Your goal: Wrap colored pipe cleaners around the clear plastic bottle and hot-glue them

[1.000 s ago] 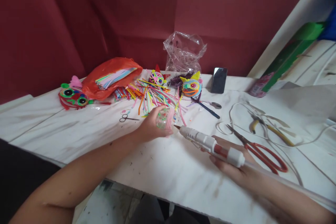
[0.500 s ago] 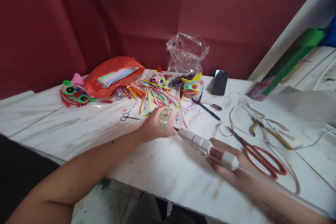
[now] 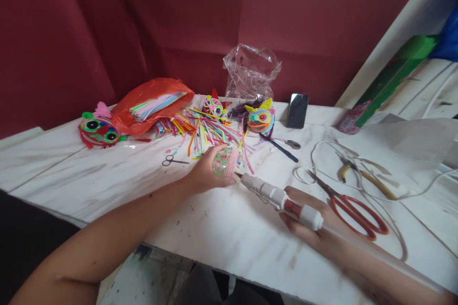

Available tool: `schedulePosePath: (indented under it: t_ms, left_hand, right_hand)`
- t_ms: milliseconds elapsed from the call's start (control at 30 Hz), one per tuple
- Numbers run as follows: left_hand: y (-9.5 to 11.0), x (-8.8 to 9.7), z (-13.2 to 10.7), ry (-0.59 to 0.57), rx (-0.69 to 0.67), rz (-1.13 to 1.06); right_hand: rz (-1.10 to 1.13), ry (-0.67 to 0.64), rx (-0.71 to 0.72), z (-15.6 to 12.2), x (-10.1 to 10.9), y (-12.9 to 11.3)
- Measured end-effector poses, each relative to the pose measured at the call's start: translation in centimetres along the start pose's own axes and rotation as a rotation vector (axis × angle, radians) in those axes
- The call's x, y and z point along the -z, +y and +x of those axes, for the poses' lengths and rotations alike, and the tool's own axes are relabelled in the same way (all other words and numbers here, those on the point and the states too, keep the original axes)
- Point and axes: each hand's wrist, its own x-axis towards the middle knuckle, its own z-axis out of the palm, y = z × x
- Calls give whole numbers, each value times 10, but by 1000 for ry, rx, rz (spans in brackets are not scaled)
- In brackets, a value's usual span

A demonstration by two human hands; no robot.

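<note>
Since the frame one second earlier, the right hand [image 3: 325, 231] and the white plastic glue gun [image 3: 270, 193] have shifted slightly left, toward the clear ball [image 3: 221, 162]. Contents, largest first. One table [image 3: 229, 228]: smooth, pale, grey-veined top. One crumpled red bag [image 3: 138, 97], at the far edge, left part; one wrinkled clear bag [image 3: 250, 71], at the far edge, middle. One glue gun, long and tubular, above the right half; right fingers wrapped round it, partly hidden behind it. One pair of red-handled scissors [image 3: 335, 194], metal blades, toward the right edge; one pair of yellow-handled pliers [image 3: 379, 186] beyond. Three rounded, fuzzy animal heads along the far side: one near the far left corner [image 3: 100, 131], two mid-length [image 3: 213, 106] [image 3: 261, 116]. One ball, transparent, specked green and red, banded with pink strips [image 3: 233, 163], held above the table's middle; left hand [image 3: 207, 171] curled about it, fingers parted to its width. Gun tip at the band; contact cannot be determined. One black phone [image 3: 297, 111], far edge. One pair of small dark scissors [image 3: 171, 160], left of the ball.
</note>
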Motion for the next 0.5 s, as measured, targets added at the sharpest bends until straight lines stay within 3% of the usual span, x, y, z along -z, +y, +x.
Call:
schedulePosePath:
  t_ms: [333, 500]
  left_hand:
    - [-2, -1, 0, 4, -39, -29]
    - [0, 0, 0, -1, -11, 9]
  right_hand:
    - [-7, 29, -1, 0, 2, -1]
    - [-34, -24, 19, 4, 5, -9]
